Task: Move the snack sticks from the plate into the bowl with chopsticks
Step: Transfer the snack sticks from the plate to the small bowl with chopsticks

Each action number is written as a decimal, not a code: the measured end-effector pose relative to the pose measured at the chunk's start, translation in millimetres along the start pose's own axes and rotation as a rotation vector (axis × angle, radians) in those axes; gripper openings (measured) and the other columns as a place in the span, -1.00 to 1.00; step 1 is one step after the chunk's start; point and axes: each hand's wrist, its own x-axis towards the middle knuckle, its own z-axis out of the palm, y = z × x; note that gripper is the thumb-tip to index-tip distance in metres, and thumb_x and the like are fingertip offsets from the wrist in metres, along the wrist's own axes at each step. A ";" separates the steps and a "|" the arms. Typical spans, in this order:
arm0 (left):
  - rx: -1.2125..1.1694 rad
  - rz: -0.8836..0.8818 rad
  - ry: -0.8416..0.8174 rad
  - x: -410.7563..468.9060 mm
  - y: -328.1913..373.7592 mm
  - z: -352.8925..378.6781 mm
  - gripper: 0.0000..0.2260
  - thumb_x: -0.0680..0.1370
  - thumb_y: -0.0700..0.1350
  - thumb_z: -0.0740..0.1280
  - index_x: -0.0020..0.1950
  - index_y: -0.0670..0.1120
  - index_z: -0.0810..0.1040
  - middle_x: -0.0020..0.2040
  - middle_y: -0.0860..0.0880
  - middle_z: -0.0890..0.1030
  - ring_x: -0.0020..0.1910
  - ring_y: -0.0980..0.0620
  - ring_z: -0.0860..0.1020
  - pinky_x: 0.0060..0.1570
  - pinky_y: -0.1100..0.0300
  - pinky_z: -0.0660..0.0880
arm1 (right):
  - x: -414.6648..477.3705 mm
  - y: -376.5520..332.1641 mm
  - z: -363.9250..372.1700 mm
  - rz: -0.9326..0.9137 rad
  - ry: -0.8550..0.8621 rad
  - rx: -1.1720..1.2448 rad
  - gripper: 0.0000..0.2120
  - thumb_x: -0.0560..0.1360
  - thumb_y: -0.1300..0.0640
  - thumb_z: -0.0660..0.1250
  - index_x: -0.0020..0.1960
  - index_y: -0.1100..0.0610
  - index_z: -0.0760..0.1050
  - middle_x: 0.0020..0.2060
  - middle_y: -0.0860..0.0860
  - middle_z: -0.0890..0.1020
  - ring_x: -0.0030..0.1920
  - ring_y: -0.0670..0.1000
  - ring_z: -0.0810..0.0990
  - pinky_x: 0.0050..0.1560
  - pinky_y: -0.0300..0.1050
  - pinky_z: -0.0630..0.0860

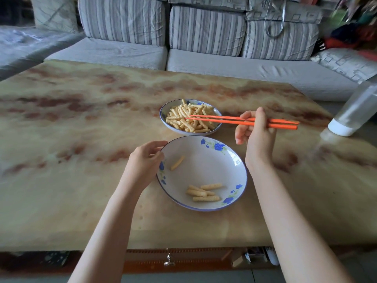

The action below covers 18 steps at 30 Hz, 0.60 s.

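Head view: the right hand [256, 133] holds orange chopsticks [240, 120] in a closed grip, tips slightly apart over the far dish [216, 130]; whether they pinch a stick I cannot tell; that dish is heaped with sticks [187, 119]; the near dish [234, 160], white with blue flowers, holds five sticks [204, 192], one apart near its left rim; the left hand [145, 160] grips that rim, fingers curled on its edge; both dishes sit on the marbled table [81, 139], almost touching.
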 end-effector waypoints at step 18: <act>-0.003 0.016 -0.006 1.1 -2.3 0.4 -0.65 0.51 -0.32 0.22 0.16 0.00 0.62 -0.02 -0.02 0.65 -0.21 0.12 0.56 -0.40 0.48 0.39 | -3.6 -29.1 -32.3 0.099 -0.364 -0.202 -0.58 0.65 0.06 0.05 -0.28 0.20 0.45 -0.69 0.03 0.33 -0.69 -0.05 0.23 -0.62 -0.32 0.14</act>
